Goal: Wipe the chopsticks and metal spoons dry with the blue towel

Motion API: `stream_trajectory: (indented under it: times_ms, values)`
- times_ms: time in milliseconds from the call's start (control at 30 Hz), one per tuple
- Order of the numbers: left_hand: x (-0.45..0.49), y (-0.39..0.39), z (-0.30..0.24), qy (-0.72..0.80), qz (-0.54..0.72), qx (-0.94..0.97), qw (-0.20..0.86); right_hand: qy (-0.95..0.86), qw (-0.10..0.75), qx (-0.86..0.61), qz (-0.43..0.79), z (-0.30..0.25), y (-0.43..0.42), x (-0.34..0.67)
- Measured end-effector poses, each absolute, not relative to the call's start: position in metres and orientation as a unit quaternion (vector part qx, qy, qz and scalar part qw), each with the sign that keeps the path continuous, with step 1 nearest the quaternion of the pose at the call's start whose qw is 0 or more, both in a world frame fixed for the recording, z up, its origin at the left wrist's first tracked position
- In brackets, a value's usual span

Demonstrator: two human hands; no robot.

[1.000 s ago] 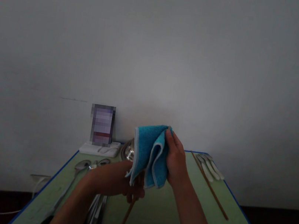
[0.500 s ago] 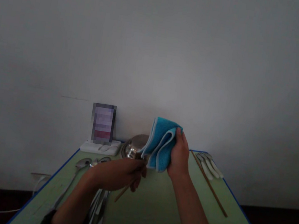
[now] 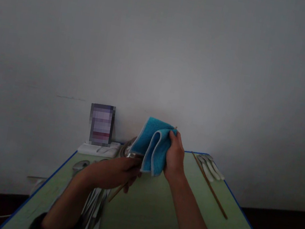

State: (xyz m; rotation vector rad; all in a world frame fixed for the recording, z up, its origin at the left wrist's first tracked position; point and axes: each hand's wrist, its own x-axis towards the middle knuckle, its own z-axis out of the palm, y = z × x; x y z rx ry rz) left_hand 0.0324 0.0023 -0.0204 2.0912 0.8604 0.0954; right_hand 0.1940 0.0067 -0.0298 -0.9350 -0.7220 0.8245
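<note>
In my left hand (image 3: 122, 173), closed fingers grip a wooden chopstick (image 3: 115, 194), whose lower end slants down toward me. A folded blue cloth (image 3: 155, 145) with pale edging is held in my right hand (image 3: 175, 154), thumb on the near side. A small wooden tip shows at the cloth's top corner above that thumb, apparently the same chopstick; its middle is hidden by the cloth. Both hands are raised over the table, close together. Behind the cloth, a shiny metal bowl or pot (image 3: 129, 147) is mostly covered from view.
On the green table (image 3: 148, 221), another chopstick (image 3: 213, 194) lies right, beside several white-handled forks or spoons (image 3: 211, 169). A metal ladle (image 3: 80, 165) and a pile of cutlery (image 3: 93, 213) lie left, partly behind my forearm. A blurred upright screen (image 3: 101, 125) stands on a white base (image 3: 98, 148).
Both hands have shifted slightly left with the cloth and chopstick. The wooden tip now shows above my right thumb. The view has also shifted a little.
</note>
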Motion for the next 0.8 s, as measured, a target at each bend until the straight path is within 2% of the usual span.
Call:
stream_trajectory:
  times_ms: [467,800]
  values:
    - [0.031,0.003,-0.019,0.331,0.008,0.844,0.422,-0.315,0.786,-0.431,0.312,-0.037,0.009,0.193]
    - [0.032,0.003,-0.018,0.323,0.004,0.846,0.423,-0.293,0.795,-0.433,0.308,-0.043,0.012,0.192]
